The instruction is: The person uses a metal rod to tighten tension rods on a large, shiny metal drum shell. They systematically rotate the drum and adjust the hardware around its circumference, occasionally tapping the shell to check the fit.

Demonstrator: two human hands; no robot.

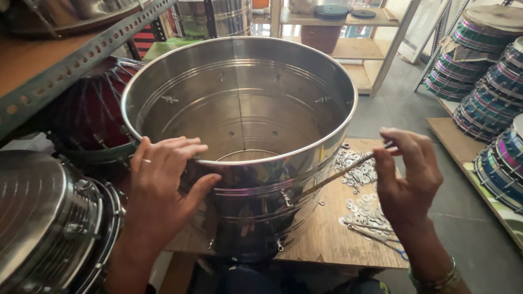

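A large shiny steel drum shell (239,117), open at the top, stands on a low wooden board (332,234). My left hand (163,179) grips its near rim, fingers over the edge and thumb against the outer wall. My right hand (406,174) pinches a thin metal rod (338,174) that slants down to the shell's outer wall near a small hook. Small bolts stick through holes inside the shell.
Several loose metal washers and hooks (362,190) lie on the board to the right. A steel drum (49,223) sits at lower left, a red drum (92,117) behind it. Stacked colourful drums (485,76) line the right; wooden shelves (359,49) stand behind.
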